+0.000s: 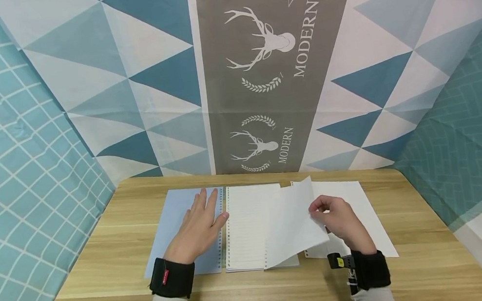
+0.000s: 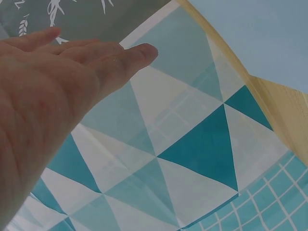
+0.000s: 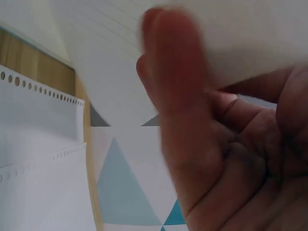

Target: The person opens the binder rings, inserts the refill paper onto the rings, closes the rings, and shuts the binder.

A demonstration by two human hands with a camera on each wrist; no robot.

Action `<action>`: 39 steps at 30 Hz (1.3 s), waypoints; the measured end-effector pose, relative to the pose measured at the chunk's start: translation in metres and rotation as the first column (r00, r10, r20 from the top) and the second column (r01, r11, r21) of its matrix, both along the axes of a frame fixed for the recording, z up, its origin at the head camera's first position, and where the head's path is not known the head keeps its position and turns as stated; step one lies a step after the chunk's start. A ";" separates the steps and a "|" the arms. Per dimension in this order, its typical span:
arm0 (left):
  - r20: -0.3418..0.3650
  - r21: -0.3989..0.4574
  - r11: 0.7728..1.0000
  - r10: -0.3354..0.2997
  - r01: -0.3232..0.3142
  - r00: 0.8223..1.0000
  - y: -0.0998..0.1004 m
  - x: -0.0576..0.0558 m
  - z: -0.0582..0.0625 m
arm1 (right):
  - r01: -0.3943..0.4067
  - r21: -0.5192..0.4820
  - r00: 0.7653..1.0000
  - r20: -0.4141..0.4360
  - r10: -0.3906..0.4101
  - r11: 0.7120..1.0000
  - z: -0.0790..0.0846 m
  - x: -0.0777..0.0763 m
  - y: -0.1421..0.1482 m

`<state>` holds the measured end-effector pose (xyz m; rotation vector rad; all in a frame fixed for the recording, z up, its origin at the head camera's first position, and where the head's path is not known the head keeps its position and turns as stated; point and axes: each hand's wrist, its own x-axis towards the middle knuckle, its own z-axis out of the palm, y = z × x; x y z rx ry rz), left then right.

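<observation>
My right hand (image 1: 341,221) pinches the right edge of a white loose-leaf sheet (image 1: 294,223) between thumb and fingers. The sheet is lifted and slants over the right part of a stack of lined loose-leaf paper (image 1: 246,228), its punched holes toward the lower left. In the right wrist view the sheet (image 3: 106,62) shows faint lines above the blurred thumb. My left hand (image 1: 198,228), fingers straight, is over a light blue notebook cover (image 1: 165,227) with a row of holes down its right side. In the left wrist view the cover (image 2: 269,38) fills the upper right corner.
Right of the stack lie other white punched sheets (image 1: 372,220), overlapping each other and partly hidden by my right hand. Everything lies on a wooden table (image 1: 247,297). A patterned cloth (image 1: 163,80) hangs behind its back edge, with a blue-green checked cloth (image 1: 11,145) at left.
</observation>
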<state>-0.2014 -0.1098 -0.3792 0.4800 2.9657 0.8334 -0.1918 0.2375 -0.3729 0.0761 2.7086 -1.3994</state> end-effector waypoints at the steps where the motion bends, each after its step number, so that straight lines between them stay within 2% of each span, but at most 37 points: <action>1: 0.002 -0.001 1.000 0.001 -0.001 1.000 0.000 0.000 0.000 | 0.003 0.002 1.000 0.005 -0.003 1.000 -0.001 0.000 0.000; 7: 0.004 0.003 1.000 0.005 -0.005 1.000 0.000 0.000 0.000 | -0.001 0.007 0.998 0.056 0.000 1.000 -0.008 -0.001 0.000; 15: 0.006 0.002 1.000 0.011 -0.011 1.000 0.001 0.000 0.000 | -0.002 -0.042 0.996 0.089 0.006 0.999 -0.014 -0.001 -0.001; 25: 0.011 0.000 1.000 0.016 -0.016 1.000 0.000 0.000 0.000 | -0.041 -0.022 0.998 0.038 0.042 0.999 -0.004 0.001 0.003; 39: 0.009 -0.003 1.000 0.011 -0.011 1.000 0.000 0.000 0.000 | -0.039 -0.089 0.999 -0.018 0.038 0.995 0.006 0.001 0.002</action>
